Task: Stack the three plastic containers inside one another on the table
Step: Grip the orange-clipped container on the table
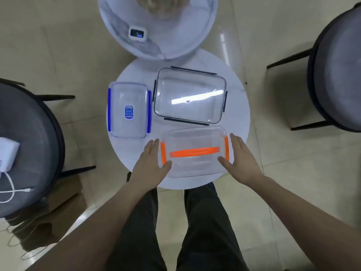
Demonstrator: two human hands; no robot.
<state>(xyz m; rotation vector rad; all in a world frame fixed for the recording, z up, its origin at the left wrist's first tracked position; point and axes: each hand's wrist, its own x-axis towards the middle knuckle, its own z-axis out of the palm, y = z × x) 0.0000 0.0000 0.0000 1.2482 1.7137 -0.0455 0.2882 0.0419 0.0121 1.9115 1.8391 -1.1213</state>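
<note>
Three clear plastic containers lie apart on a small round white table [132, 75]. The largest, with dark clips [190, 95], is at the back right. One with blue clips and a blue label [129, 110] sits at the left. The orange-clipped container [194, 153] is nearest me. My left hand [151, 160] rests against its left end, thumb over the near rim. My right hand [239, 156] is at its right end, thumb on the rim. Both hands have fingers extended, flanking the container, which rests on the table.
A second round marbled table [175, 40] with a small white device [137, 33] stands just behind. Dark round chairs stand at the left [29, 133] and right [336, 71]. A white charger with cable [7, 155] lies on the left chair. My legs are below the table's near edge.
</note>
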